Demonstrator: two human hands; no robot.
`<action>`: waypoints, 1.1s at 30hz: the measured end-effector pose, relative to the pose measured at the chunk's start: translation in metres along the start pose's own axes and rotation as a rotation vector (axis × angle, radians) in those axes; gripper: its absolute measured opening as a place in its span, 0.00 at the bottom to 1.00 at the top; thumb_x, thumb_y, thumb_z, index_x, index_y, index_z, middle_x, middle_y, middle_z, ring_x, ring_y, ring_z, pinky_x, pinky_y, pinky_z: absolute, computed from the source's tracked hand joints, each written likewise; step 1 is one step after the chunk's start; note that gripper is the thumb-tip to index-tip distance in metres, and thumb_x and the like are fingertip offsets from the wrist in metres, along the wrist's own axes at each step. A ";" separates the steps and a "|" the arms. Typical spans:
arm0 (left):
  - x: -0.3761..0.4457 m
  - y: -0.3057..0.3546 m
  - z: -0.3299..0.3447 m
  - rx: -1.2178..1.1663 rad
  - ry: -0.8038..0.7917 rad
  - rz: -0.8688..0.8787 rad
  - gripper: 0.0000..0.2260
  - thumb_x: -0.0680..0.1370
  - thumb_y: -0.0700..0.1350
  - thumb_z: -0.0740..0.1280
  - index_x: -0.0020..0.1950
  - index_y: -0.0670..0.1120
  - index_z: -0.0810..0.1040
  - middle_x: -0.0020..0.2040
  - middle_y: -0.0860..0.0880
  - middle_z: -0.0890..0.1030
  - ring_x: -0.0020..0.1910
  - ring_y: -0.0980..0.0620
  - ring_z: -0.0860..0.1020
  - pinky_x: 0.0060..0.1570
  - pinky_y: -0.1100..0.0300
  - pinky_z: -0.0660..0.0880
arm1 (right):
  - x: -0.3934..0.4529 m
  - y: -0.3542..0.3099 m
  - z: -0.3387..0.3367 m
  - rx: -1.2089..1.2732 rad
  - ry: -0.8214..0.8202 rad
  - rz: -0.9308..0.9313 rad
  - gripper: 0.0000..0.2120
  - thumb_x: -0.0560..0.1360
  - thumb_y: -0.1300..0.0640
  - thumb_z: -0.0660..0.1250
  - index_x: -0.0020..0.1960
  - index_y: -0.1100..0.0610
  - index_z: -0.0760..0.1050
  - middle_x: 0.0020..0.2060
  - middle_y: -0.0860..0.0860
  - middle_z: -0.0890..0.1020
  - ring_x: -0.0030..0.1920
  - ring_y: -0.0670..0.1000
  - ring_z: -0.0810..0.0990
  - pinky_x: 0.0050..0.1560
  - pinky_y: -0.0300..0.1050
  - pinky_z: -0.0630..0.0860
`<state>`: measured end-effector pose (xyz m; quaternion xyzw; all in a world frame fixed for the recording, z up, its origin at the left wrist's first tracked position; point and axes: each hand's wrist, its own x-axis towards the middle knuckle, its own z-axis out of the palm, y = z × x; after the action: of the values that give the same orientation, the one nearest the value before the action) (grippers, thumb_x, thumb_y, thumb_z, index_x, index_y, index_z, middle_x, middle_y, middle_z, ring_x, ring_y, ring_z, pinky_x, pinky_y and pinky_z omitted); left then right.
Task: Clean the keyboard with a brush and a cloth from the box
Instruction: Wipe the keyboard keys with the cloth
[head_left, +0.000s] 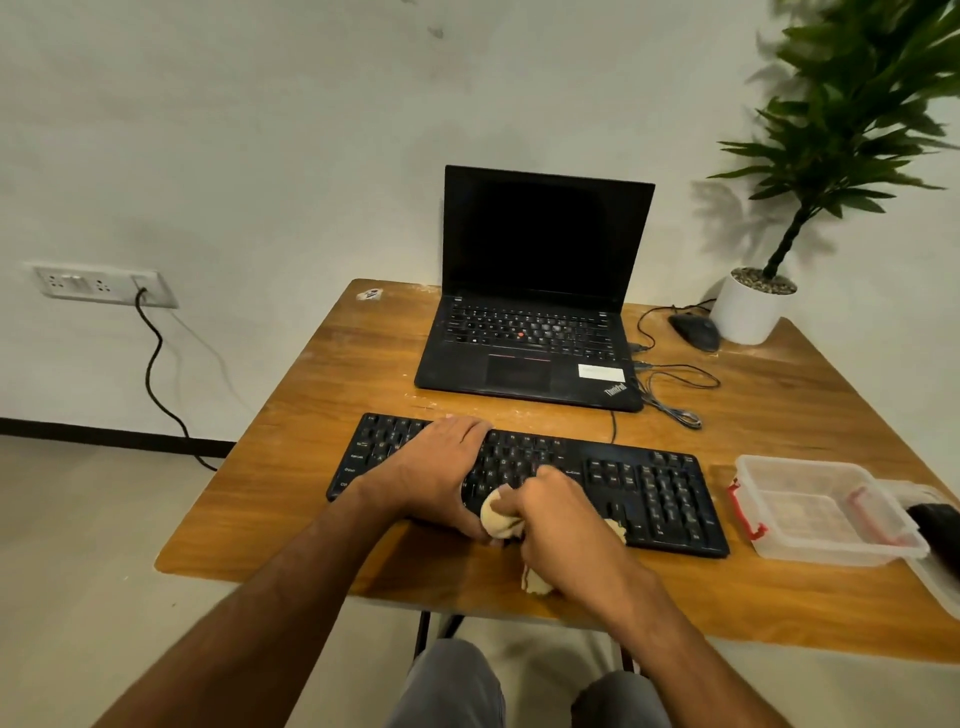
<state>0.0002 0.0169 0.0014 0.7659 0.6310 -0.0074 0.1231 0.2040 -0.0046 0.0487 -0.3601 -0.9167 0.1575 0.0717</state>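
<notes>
A black keyboard (644, 493) lies across the wooden table (311, 467), in front of me. My left hand (436, 473) rests flat on its left half, fingers straight over the keys. My right hand (561, 525) grips a bunched pale yellow cloth (498, 517) against the keyboard's front edge near the middle; bits of cloth stick out beside and under the hand. A clear plastic box (826, 509) with red clasps stands to the right of the keyboard. A dark object (935, 525), perhaps the brush, lies at the box's right edge, cut off by the frame.
An open black laptop (535, 312) sits behind the keyboard, with cables (670, 395) trailing to its right. A black mouse (693, 330) and a potted plant (753, 306) stand at the back right corner. The box lid (940, 587) lies at the right edge.
</notes>
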 end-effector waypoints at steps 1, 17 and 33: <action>0.000 0.000 -0.001 -0.012 -0.003 0.000 0.64 0.63 0.76 0.75 0.85 0.45 0.48 0.83 0.48 0.56 0.81 0.47 0.55 0.83 0.51 0.51 | 0.004 0.004 -0.005 0.022 0.011 0.024 0.14 0.78 0.62 0.69 0.61 0.51 0.83 0.48 0.51 0.83 0.58 0.50 0.74 0.60 0.45 0.72; 0.001 -0.001 -0.002 -0.023 -0.007 -0.016 0.64 0.61 0.77 0.75 0.85 0.46 0.49 0.82 0.48 0.57 0.80 0.48 0.57 0.82 0.51 0.52 | 0.004 0.033 -0.002 0.099 0.006 -0.022 0.18 0.76 0.65 0.70 0.61 0.49 0.83 0.58 0.46 0.83 0.54 0.43 0.73 0.59 0.39 0.72; 0.003 -0.001 -0.002 -0.033 -0.025 -0.028 0.66 0.61 0.77 0.75 0.85 0.47 0.48 0.83 0.49 0.56 0.81 0.48 0.56 0.82 0.50 0.52 | -0.016 0.067 0.006 0.089 0.025 -0.038 0.19 0.72 0.68 0.73 0.58 0.52 0.85 0.56 0.49 0.81 0.54 0.48 0.78 0.56 0.41 0.75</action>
<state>-0.0004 0.0199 0.0028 0.7546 0.6402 -0.0086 0.1435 0.2571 0.0295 0.0196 -0.3410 -0.9146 0.1921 0.1020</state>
